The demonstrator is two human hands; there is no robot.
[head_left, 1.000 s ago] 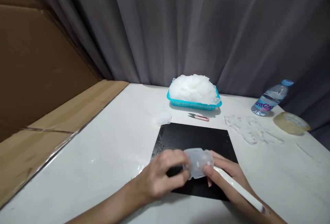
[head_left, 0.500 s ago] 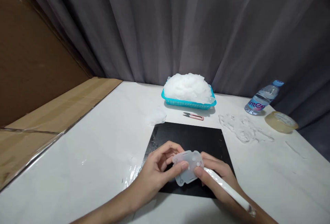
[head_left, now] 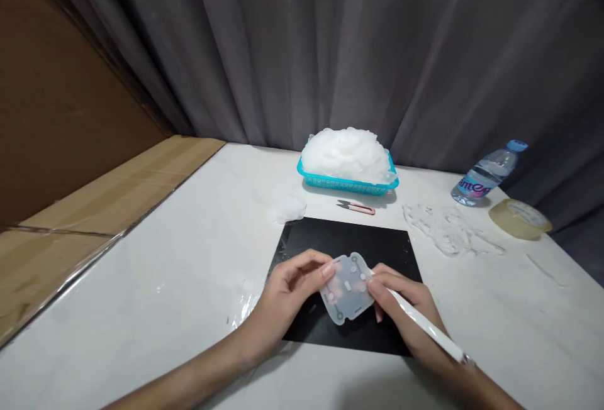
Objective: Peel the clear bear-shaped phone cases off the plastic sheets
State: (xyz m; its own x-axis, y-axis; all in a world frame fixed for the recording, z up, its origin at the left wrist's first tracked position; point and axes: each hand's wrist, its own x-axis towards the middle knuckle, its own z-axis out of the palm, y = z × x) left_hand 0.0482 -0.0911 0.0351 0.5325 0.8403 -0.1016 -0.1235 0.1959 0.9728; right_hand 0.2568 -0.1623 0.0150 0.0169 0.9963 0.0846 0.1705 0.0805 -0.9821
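Note:
My left hand [head_left: 297, 287] pinches the upper left edge of a translucent, frosted plastic piece [head_left: 349, 300], its thumb in front. The piece is flat and roughly square, with rounded corners, notched edges, small slots and holes. Tilted, it is held above a black mat [head_left: 330, 234]. My right hand [head_left: 408, 300] is closed around a slim white pen-like tool [head_left: 431, 331], whose back end slants down to the right. Its working tip is hard to make out by the piece's right edge, where the right thumb and fingers also meet the piece.
Behind the mat stands a blue basket [head_left: 349, 185] heaped with thin translucent pieces [head_left: 346, 155]. Pink-handled thread snips [head_left: 357, 207] lie before it. Clear scraps [head_left: 448, 231], a water bottle [head_left: 488, 177] and a tape roll [head_left: 519, 220] are to the right; whitish bits [head_left: 289, 209] lie left.
The plastic piece has turned and risen a little. My left thumb has shifted from its middle to its upper left edge. The white tool stays in my right hand.

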